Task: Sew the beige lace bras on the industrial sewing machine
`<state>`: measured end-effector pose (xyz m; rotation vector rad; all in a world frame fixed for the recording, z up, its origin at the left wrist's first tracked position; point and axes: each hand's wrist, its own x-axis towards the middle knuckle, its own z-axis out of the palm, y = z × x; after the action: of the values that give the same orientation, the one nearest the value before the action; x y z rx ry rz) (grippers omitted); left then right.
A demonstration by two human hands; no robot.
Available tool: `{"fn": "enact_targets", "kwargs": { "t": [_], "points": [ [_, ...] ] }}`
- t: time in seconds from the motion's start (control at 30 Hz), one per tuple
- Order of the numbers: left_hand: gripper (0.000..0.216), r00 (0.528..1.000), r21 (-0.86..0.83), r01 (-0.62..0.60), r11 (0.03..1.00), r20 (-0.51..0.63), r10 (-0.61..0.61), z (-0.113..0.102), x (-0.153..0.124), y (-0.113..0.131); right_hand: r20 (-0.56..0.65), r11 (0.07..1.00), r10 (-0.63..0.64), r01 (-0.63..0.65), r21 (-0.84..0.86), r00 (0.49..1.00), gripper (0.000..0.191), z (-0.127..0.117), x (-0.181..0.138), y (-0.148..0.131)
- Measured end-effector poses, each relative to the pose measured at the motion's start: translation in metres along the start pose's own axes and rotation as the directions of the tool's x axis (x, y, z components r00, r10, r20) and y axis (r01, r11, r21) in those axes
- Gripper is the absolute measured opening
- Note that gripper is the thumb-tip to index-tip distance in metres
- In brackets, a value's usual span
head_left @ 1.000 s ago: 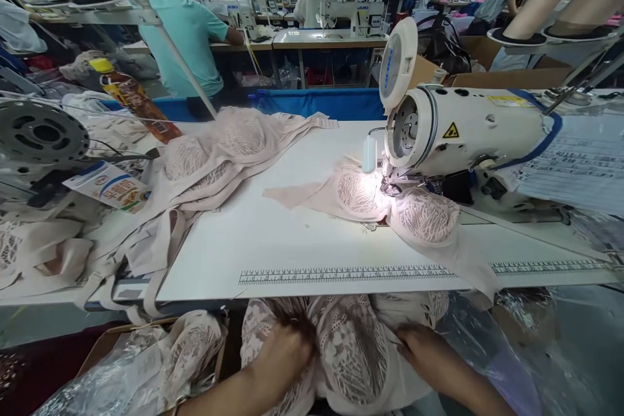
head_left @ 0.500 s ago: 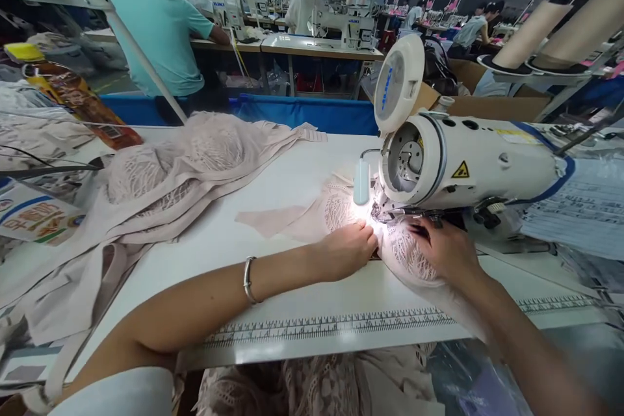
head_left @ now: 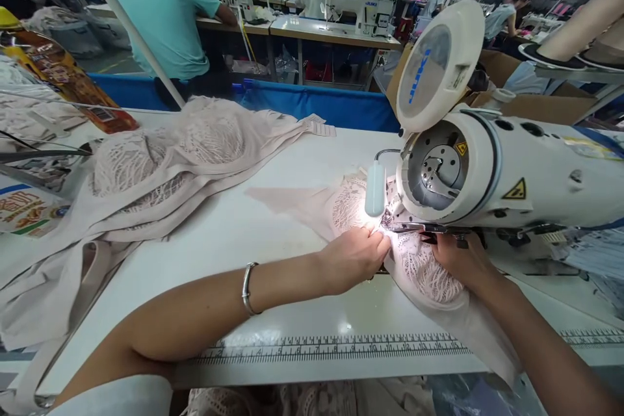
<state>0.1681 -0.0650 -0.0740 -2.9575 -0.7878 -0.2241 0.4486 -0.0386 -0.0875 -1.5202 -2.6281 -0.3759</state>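
A pale pink lace bra (head_left: 424, 270) lies under the needle area of a white sewing machine (head_left: 487, 169), lit by a small lamp (head_left: 375, 190). My left hand (head_left: 353, 259) is closed, its fingers pinching the bra's edge just left of the needle. On the right, my right hand (head_left: 463, 260) rests at the other lace cup, under the machine's arm. Its fingertips are partly hidden by the machine's dark metal parts, and the thumb lies against the lace. One pale band trails left on the table; another part hangs over the front edge by my right forearm.
More pink lace bras (head_left: 209, 136) are heaped at left, beside a bottle (head_left: 63, 75) and a printed packet (head_left: 29, 208). A printed ruler (head_left: 341, 348) runs along the table's front edge. Thread cones (head_left: 580, 19) stand at right. A person in teal (head_left: 156, 13) sits beyond a blue cloth bin (head_left: 316, 104).
My view has come closer to the machine and tilted down. The right hand has shifted further under the machine's arm, and the bra's near part hangs lower over the table edge.
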Motion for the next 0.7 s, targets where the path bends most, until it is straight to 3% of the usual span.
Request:
{"fn": "enact_targets", "kwargs": {
  "t": [0.07,0.2,0.27,0.37,0.53,0.7],
  "points": [
    [0.017,0.999,0.002,0.038,0.999,0.002,-0.038,0.0,-0.001,0.0,-0.006,0.999,-0.023,0.023,0.037,1.0,0.033,0.0,-0.002,-0.006],
    [0.02,0.997,0.01,0.082,0.997,0.003,-0.082,-0.002,-0.003,0.002,0.026,0.977,-0.137,0.131,0.169,0.99,0.064,-0.006,-0.002,-0.018],
    [0.02,0.996,0.023,0.087,0.996,0.001,-0.088,-0.001,-0.004,0.003,0.065,0.97,-0.157,0.141,0.197,0.986,0.071,-0.013,-0.001,-0.022],
    [0.021,0.996,0.04,0.091,0.995,-0.009,-0.091,0.002,-0.005,0.002,0.125,0.975,-0.149,0.125,0.184,0.981,0.07,-0.022,0.001,-0.027],
    [0.027,0.995,0.029,0.102,0.994,-0.02,-0.102,0.004,-0.005,-0.007,0.059,0.974,-0.138,0.125,0.189,0.989,0.067,-0.024,0.001,-0.034],
    [0.033,0.994,-0.035,0.104,0.994,0.023,-0.103,-0.003,-0.005,-0.021,0.118,0.965,-0.138,0.107,0.238,0.983,0.064,-0.027,0.002,-0.041]
  ]
}}
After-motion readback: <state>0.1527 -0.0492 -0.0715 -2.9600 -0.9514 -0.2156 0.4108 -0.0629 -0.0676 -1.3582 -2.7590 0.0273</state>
